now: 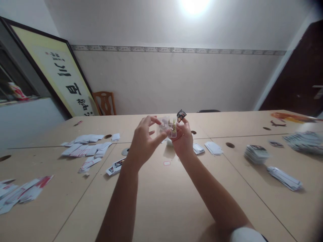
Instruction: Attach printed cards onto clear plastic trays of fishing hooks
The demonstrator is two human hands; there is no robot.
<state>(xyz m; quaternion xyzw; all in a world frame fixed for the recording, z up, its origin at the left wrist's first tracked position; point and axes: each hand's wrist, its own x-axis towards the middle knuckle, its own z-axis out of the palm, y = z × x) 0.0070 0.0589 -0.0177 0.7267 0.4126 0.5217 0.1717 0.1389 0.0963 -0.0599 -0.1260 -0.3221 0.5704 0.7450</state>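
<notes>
Both hands are raised over the middle of the table around a small clear plastic box (172, 129). My left hand (146, 136) grips the box's left side between thumb and fingers. Gold-coloured bits show in the box's right compartments; what lies in its left part is blurred. My right hand (183, 139) supports the box from the right and also pinches a small dark printed card (181, 115) at its fingertips. Below the hands, a small white label with a red border (167, 163) lies on the table (161, 208).
White paper slips (87, 150) spread over the left side, with printed strips (115, 167) nearer. Small white papers (213, 148) lie right of the hands. Farther right are a card stack (256, 153) and a bundle of strips (284, 178). A wooden chair (105, 103) stands behind the table.
</notes>
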